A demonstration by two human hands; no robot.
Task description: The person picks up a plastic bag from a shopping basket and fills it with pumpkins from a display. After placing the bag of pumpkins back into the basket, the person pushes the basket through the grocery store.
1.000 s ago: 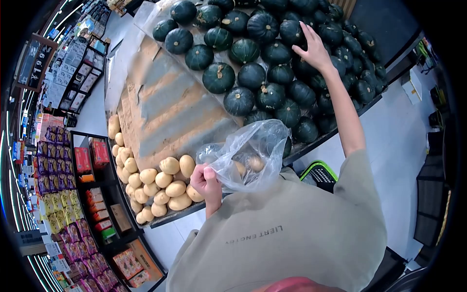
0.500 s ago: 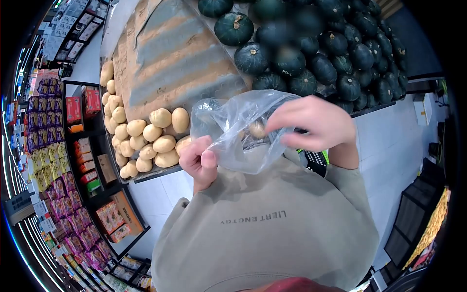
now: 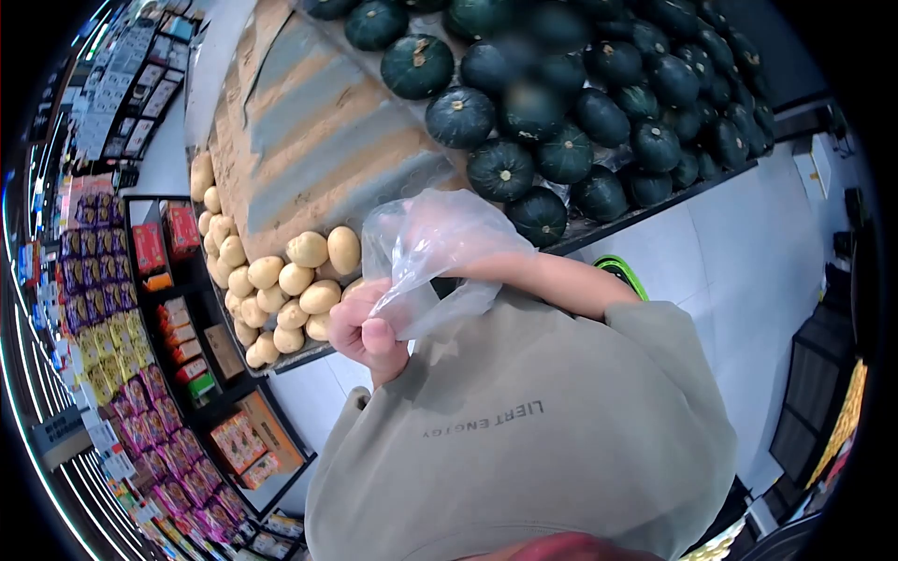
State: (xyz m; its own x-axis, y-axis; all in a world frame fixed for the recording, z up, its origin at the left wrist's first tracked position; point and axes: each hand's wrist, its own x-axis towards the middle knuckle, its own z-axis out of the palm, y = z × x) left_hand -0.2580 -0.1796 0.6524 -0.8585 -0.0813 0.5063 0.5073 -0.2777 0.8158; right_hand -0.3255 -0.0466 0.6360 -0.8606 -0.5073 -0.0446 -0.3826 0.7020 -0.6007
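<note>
My left hand (image 3: 368,329) is closed, pinching the rim of a clear plastic bag (image 3: 426,301) in front of my chest. My right hand (image 3: 438,229) reaches inside the bag up to the wrist. The film blurs its fingers, so whether they grip anything cannot be made out. Left of the bag lie several potatoes (image 3: 296,279), heaped at the near corner of the display stand. Behind and to the right of the bag is a pile of dark green pumpkins (image 3: 564,152).
Brown stained cardboard (image 3: 327,140) covers the sloping stand behind the potatoes. At the left stand shelves with purple snack packs (image 3: 150,421) and red boxes (image 3: 148,248). Pale tiled floor (image 3: 673,234) lies to the right, with a green-edged shoe (image 3: 622,273) below my forearm.
My right hand has gone from the bag's right edge leftward into the bag. My left hand keeps its pinch on the rim. The view has shifted slightly.
</note>
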